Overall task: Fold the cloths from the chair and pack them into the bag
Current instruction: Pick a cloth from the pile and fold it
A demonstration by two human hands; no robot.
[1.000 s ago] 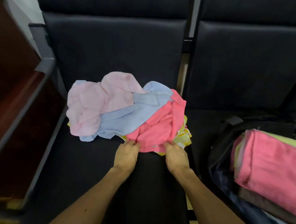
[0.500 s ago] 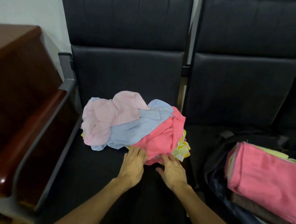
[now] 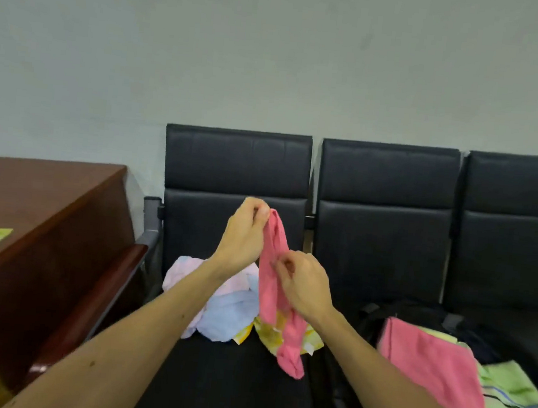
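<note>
Now the left hand (image 3: 245, 234) pinches the top corner of the pink cloth (image 3: 267, 289) between thumb and fingertips, raised in front of the chair back. The right hand (image 3: 304, 287) pinches the same cloth lower down along its edge, fingers curled. The cloth hangs bunched and twisted, its tail dangling just above the chair seat (image 3: 226, 390), in front of the loose pile.

To fold it well, the right hand should probably slide along the edge to the next corner. Both hands can then draw apart so the cloth opens flat, clear of the blue cloth (image 3: 227, 315) and yellow cloth (image 3: 268, 333) below. A snagged tail could drag those off the seat.

The bag (image 3: 408, 311) lies open on the next seat to the right, with a folded pink towel (image 3: 426, 360) on top.
</note>
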